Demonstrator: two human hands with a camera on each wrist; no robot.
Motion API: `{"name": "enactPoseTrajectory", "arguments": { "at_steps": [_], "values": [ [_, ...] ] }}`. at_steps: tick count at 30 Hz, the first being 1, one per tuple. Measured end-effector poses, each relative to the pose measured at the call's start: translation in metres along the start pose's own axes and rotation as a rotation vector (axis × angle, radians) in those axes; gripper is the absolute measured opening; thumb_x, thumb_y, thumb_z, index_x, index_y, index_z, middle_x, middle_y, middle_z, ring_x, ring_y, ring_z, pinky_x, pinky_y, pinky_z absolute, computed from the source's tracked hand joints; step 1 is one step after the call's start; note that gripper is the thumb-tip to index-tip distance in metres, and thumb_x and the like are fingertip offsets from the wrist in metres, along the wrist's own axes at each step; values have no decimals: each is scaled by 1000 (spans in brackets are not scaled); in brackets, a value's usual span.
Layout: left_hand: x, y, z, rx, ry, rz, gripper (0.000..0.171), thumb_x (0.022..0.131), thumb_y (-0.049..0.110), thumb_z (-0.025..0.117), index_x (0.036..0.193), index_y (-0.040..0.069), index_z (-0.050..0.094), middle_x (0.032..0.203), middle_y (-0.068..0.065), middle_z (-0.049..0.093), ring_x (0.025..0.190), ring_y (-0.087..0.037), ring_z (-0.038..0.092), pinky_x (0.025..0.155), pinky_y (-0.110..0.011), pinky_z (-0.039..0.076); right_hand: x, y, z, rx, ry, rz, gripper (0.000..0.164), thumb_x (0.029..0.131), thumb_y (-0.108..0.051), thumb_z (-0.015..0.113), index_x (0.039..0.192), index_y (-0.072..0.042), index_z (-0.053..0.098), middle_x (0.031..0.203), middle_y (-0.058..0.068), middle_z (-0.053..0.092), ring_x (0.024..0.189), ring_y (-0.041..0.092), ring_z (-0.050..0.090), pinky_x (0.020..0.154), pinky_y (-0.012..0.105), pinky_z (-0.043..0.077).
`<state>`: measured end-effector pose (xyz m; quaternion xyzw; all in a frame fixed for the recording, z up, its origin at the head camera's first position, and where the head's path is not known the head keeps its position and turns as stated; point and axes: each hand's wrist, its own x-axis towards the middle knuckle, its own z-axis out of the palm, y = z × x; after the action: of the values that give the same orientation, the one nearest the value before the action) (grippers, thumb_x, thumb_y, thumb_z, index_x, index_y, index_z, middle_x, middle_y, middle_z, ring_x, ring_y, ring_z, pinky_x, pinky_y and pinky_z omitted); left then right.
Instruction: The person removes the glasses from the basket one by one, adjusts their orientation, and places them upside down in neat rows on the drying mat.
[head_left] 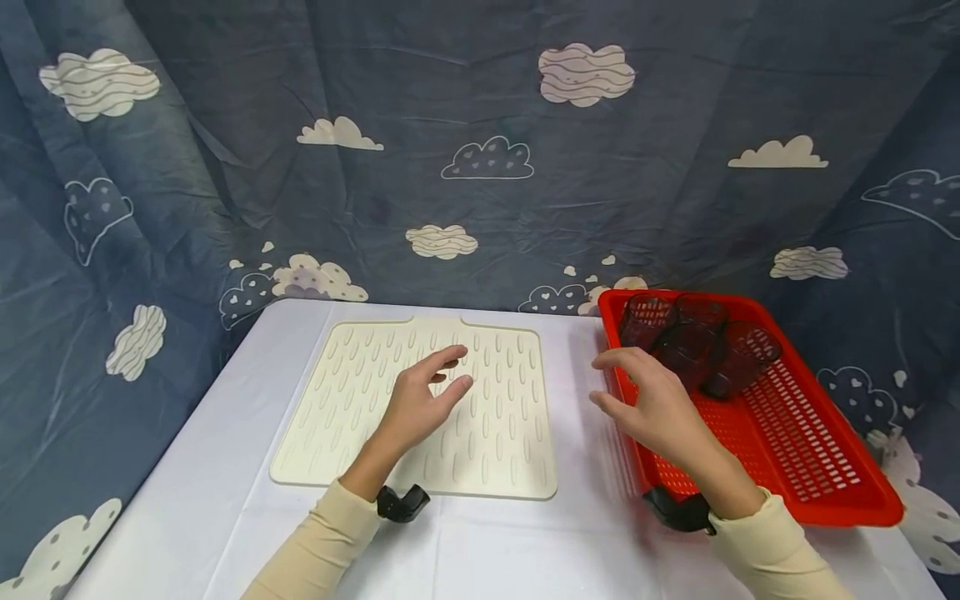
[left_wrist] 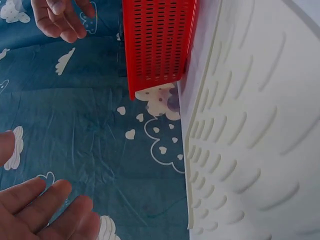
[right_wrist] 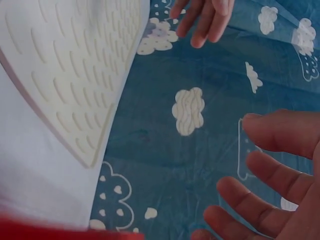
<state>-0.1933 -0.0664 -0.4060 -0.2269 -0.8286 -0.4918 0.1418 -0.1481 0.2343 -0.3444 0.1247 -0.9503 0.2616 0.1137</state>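
My left hand [head_left: 423, 400] hovers over a cream draining mat [head_left: 502, 433] with raised ridges, its thumb and fingers apart and nothing between them. Above the left side of a red plastic basket [head_left: 847, 510], my right hand [head_left: 656, 400] is held with thumb and fingers spread, also without anything in its grasp. Several dark, see-through glasses [head_left: 742, 358] lie grouped at the far end of the basket; the right hand partly covers that area. Both wrist views show loosely bent, separated fingers, with the left hand [left_wrist: 47, 212] and right hand [right_wrist: 270, 185] touching nothing.
A white cloth [head_left: 217, 500] covers the table beneath the mat and basket. Behind and at both sides hangs a dark blue curtain [head_left: 420, 92] with a cloud print. The basket's perforated side [left_wrist: 157, 45] rises beside the mat.
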Motion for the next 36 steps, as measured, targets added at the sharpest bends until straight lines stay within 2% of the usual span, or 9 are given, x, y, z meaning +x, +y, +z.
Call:
{"name": "enactPoseTrajectory", "arguments": {
  "at_steps": [3,10,14,20,36],
  "values": [
    [0,1,2,4,-8,-3,40,95,18,65,133,4,60,133,-12,65,120,-30,65,96,-47,55,0,4,-5,12,-7,21,44,81,-13,80,121,-7,62,122,16,63,112,35,59,94,58,53],
    [2,5,9,106,-16,25,41,94,23,67,132,8,62,134,-9,66,123,-27,63,100,-45,53,-1,16,-18,31,-14,38,42,84,-11,78,123,-8,61,123,17,62,110,36,59,92,57,55],
    [3,7,11,113,-23,14,43,93,24,67,133,9,62,135,-10,65,128,-27,60,108,-46,48,-2,23,-25,32,-18,53,42,86,-11,76,124,-7,60,124,18,61,109,36,61,93,57,54],
    [5,9,13,107,-26,14,44,93,25,67,134,9,61,136,-10,64,131,-27,58,110,-46,46,-3,34,-31,41,-23,99,41,88,-12,74,126,-7,60,127,20,60,110,37,60,93,58,54],
    [5,16,18,73,-29,22,46,92,24,68,135,9,59,136,-9,63,128,-26,60,101,-44,53,-1,60,-47,36,-23,165,42,92,-23,70,129,-6,59,130,22,60,113,41,61,94,60,52]
  ]
}}
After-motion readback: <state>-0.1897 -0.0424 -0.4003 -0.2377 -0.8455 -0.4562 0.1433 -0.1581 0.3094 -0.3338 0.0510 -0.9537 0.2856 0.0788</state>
